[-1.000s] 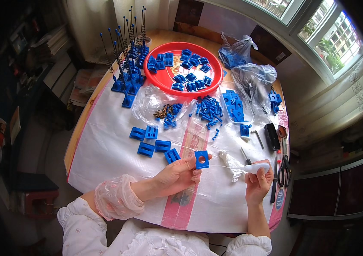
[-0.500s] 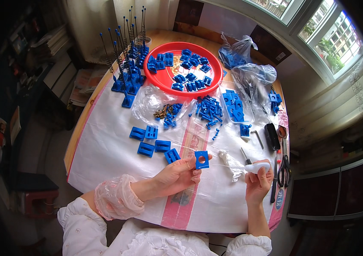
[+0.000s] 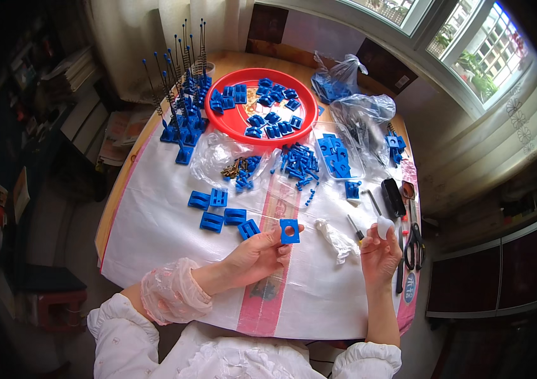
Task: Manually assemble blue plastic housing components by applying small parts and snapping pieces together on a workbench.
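My left hand (image 3: 257, 256) pinches a blue plastic plate with a round hole (image 3: 290, 231) between thumb and fingers, held above the table. In my right hand (image 3: 380, 259) is a small white squeeze bottle (image 3: 384, 226), raised beside the tools at the right. Its fine tip cannot be made out now. Just left of the held plate lie several blue slotted blocks (image 3: 211, 221). Between my hands rest a crumpled white tissue (image 3: 336, 240) and a screwdriver (image 3: 355, 226).
A red round tray (image 3: 218, 123) holds blue blocks. Blue stands with springs (image 3: 183, 129) rise at back left. Blue pins (image 3: 300, 163), brass screws (image 3: 235, 168) and a clear box of plates (image 3: 360, 172) lie mid-table. Scissors (image 3: 414, 249) and a black case (image 3: 393, 198) sit right.
My right hand has tipped the white bottle upward, away from the blue plate, where its thin tip had pointed. The left hand still holds the plate. The whole view has shifted slightly.
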A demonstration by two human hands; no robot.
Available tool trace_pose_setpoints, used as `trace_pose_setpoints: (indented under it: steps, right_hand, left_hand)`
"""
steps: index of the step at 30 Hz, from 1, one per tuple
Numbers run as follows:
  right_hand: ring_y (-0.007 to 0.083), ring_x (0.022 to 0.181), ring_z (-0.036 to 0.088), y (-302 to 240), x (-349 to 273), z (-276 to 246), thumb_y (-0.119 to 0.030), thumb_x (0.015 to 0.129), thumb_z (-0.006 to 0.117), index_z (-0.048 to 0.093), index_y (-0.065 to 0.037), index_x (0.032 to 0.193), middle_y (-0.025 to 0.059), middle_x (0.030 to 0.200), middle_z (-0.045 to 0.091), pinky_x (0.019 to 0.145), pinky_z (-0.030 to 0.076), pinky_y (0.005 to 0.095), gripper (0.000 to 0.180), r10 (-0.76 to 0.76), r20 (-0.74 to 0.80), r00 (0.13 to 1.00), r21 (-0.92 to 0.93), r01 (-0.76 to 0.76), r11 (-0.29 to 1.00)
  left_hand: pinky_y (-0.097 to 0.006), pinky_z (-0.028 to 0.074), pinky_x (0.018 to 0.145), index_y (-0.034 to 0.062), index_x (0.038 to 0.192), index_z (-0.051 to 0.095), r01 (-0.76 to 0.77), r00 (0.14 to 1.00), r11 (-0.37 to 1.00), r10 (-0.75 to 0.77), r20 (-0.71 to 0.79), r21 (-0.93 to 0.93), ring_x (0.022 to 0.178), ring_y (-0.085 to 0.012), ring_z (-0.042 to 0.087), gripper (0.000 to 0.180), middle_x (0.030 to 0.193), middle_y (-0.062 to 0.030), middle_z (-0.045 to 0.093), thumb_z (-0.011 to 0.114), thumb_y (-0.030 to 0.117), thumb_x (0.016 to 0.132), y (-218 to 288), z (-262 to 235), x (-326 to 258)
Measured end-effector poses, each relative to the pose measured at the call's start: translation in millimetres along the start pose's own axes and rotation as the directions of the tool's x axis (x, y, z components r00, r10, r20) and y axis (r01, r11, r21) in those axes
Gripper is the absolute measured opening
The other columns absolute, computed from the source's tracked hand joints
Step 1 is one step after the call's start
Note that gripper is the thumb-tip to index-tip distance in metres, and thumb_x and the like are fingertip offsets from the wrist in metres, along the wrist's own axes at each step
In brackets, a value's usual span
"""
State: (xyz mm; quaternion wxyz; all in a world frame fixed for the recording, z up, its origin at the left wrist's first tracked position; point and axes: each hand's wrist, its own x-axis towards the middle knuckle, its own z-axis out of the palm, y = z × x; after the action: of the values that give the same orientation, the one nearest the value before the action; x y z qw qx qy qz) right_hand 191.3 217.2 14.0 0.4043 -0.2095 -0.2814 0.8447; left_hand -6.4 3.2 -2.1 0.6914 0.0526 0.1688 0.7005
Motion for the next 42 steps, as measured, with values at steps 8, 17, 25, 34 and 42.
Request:
trace_pose_setpoints:
  steps: [8, 17, 25, 34, 42]
  right_hand:
    - [0.0149, 0.083, 0.065, -10, 9, 1, -0.017, 0.091, 0.068, 0.058, -0.010, 0.111, 0.0138, 0.102, 0.069, 0.080, 0.057, 0.0327, 0.024, -0.103, 0.178, 0.979, -0.108, 0.123, 0.986]
    - [0.0228, 0.100, 0.067, -57, 23, 1, -0.004, 0.086, 0.069, 0.056, -0.005, 0.110, 0.0176, 0.105, 0.068, 0.096, 0.052, 0.0379, 0.027, -0.228, 0.231, 0.946, -0.268, 0.287, 0.920]
    - [0.0178, 0.098, 0.066, -87, 33, -4, -0.010, 0.089, 0.068, 0.058, -0.001, 0.115, 0.0180, 0.105, 0.071, 0.089, 0.047, 0.0281, 0.030, -0.301, 0.156, 0.941, -0.674, 0.324, 0.664]
    - [0.0125, 0.088, 0.066, -58, 48, -22, -0.003, 0.086, 0.070, 0.060, 0.000, 0.098, 0.0133, 0.099, 0.072, 0.079, 0.052, 0.0253, 0.017, -0.270, 0.212, 0.939, -0.862, 0.310, 0.401]
    - [0.0059, 0.073, 0.063, -41, 71, -29, -0.002, 0.080, 0.076, 0.067, -0.001, 0.096, 0.0037, 0.084, 0.070, 0.066, 0.050, 0.0208, 0.018, -0.214, 0.234, 0.948, -0.955, 0.266, 0.134]
  left_hand:
    - [-0.023, 0.040, 0.073, 0.0014, 0.141, 0.043, -0.019, 0.999, 1.000, 0.020, -0.036, 0.012, 0.079, -0.0059, 0.045, 0.058, 0.087, 0.0048, 0.050, 0.059, 0.036, 0.097, 1, 5, -2]
    - [-0.023, 0.041, 0.074, 0.0025, 0.137, 0.046, -0.018, 0.999, 1.000, 0.018, -0.029, -0.003, 0.082, -0.0077, 0.044, 0.055, 0.090, 0.0033, 0.048, 0.059, 0.037, 0.097, 0, 4, 0]
    - [-0.023, 0.041, 0.074, 0.0040, 0.136, 0.047, -0.020, 0.999, 1.000, 0.019, -0.049, -0.018, 0.083, -0.0083, 0.044, 0.051, 0.105, 0.0030, 0.053, 0.058, 0.036, 0.098, -1, 1, 0]
    - [-0.023, 0.041, 0.075, 0.0054, 0.137, 0.047, -0.001, 0.999, 1.000, 0.000, -0.042, -0.030, 0.084, -0.0082, 0.044, 0.050, 0.113, 0.0037, 0.054, 0.058, 0.035, 0.098, -2, -4, 1]
    - [-0.024, 0.042, 0.076, 0.0057, 0.137, 0.047, -0.004, 1.000, 0.999, 0.003, -0.019, -0.033, 0.084, -0.0083, 0.043, 0.050, 0.114, 0.0042, 0.054, 0.059, 0.034, 0.097, -1, -7, 1]
